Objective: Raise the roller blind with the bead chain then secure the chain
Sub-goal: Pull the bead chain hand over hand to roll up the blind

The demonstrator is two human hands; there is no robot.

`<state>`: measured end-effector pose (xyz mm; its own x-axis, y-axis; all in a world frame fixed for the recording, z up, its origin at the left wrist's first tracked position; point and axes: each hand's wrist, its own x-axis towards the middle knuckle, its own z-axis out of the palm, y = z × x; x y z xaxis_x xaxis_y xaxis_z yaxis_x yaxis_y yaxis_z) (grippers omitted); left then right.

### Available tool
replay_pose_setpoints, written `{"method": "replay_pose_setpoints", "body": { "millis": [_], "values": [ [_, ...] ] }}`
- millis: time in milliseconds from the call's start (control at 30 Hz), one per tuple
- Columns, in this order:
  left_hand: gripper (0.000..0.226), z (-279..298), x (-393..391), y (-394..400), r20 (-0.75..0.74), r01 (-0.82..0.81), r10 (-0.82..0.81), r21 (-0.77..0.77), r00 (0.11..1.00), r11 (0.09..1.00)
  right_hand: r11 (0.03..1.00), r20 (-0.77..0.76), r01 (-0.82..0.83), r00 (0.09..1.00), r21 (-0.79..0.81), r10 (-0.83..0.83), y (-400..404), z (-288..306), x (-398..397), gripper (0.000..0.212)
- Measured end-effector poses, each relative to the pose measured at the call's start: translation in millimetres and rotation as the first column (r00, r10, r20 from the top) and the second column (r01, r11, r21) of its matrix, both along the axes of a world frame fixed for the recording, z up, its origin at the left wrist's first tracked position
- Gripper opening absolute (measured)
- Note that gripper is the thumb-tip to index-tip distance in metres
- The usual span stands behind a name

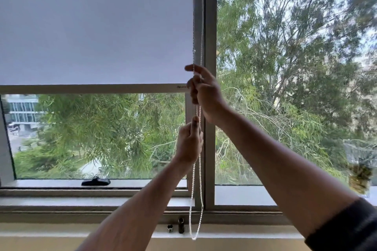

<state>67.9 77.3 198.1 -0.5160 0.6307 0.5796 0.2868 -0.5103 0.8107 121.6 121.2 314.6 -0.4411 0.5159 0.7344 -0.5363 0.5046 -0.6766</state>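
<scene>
R hand (206,96), L hand (189,142) grip white bead chain (201,179)

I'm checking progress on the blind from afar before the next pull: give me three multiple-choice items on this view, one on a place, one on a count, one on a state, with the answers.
1. Where does the bead chain hang?
A. Along the frame post right of the roller blind
B. At the far left edge of the window
C. Across the middle of the glass

2. How many hands grip the chain?
A. None
B. One
C. Two

3. How far up is the roller blind?
A. Fully down to the sill
B. Partly raised, glass showing below its bottom bar
C. Fully rolled away

Answers: 1 A, the chain runs down beside the blind's right edge. 2 C, the right hand grips it higher and the left hand lower. 3 B, trees show through the pane beneath the bottom bar.
</scene>
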Motion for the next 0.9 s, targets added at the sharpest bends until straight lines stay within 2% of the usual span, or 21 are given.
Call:
{"method": "replay_pose_setpoints", "body": {
  "millis": [67,233,333,400,467,533,667,767,900],
  "values": [
    [0.048,-4.1,-5.0,-2.2,-0.048,-0.006,0.005,-0.02,0.999,1.0,0.998,-0.011,0.04,0.999,0.055,-0.04,-2.3,-8.8,-5.3,0.037],
    [0.05,-3.1,-31.4,-13.4,-0.077,0.095,-0.109,-0.162,0.991,0.982,0.971,-0.023,0.159,0.987,0.179,-0.158,-4.3,-35.2,-10.7,0.027],
    [0.06,24.8,-46.5,-20.8,-0.129,0.007,-0.029,-0.164,0.991,0.987,0.933,-0.019,0.239,0.97,0.269,-0.243,-4.6,-39.2,-11.5,0.026],
    [0.063,54.0,-50.9,-26.1,-0.138,-0.056,0.04,-0.111,0.99,0.992,0.897,-0.026,0.272,0.959,0.349,-0.281,-6.0,-44.2,-9.6,0.023],
    [0.064,88.2,-50.2,-30.7,-0.116,-0.016,0.012,-0.03,0.993,0.999,0.829,-0.049,0.318,0.941,0.46,-0.334,-4.2,-53.0,-6.8,0.019],
    [0.055,122.5,-43.5,-34.5,-0.104,0.072,-0.067,0.04,0.992,0.997,0.761,-0.043,0.353,0.918,0.545,-0.395,1.5,-62.8,-5.4,0.019],
    [0.035,164.2,-17.7,-40.3,-0.106,0.125,-0.116,0.085,0.988,0.989,0.686,-0.053,0.375,0.896,0.624,-0.441,15.8,-79.9,-2.5,0.027],
    [0.036,161.0,2.7,-41.3,-0.109,0.06,-0.044,0.149,0.993,0.987,0.676,-0.018,0.347,0.896,0.65,-0.443,22.6,-84.4,-0.5,0.031],
    [0.03,138.7,19.3,-40.4,-0.143,0.056,-0.027,0.204,0.989,0.977,0.726,0.179,0.219,0.886,0.652,-0.428,32.1,-75.6,11.4,0.036]
  ]
}}
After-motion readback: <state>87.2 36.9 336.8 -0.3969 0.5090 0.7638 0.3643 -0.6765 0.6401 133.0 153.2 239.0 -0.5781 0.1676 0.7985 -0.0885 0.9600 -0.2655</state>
